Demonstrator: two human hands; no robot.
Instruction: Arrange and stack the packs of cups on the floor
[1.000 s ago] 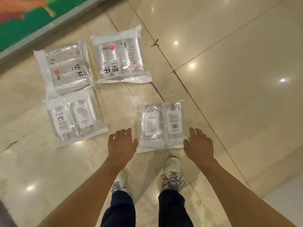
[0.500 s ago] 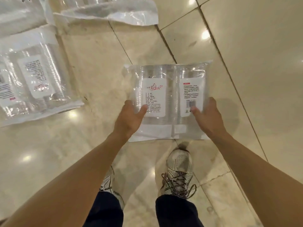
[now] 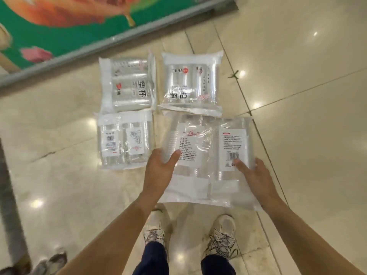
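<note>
Above three cup packs [image 3: 127, 84] on the floor [image 3: 297, 135], left hand [image 3: 158, 171] and right hand [image 3: 256, 175] grip a clear labelled pack [image 3: 208, 155].

The floor [image 3: 297, 135] is glossy cream tile with thin dark joints and spots of reflected light. Three clear packs of plastic cups lie flat on it: one [image 3: 125, 139] just beside the left hand [image 3: 158, 171], one [image 3: 127, 84] beyond that, and one [image 3: 190, 84] ahead between the hands. A green mat [image 3: 59, 36] edges the far side.
</note>
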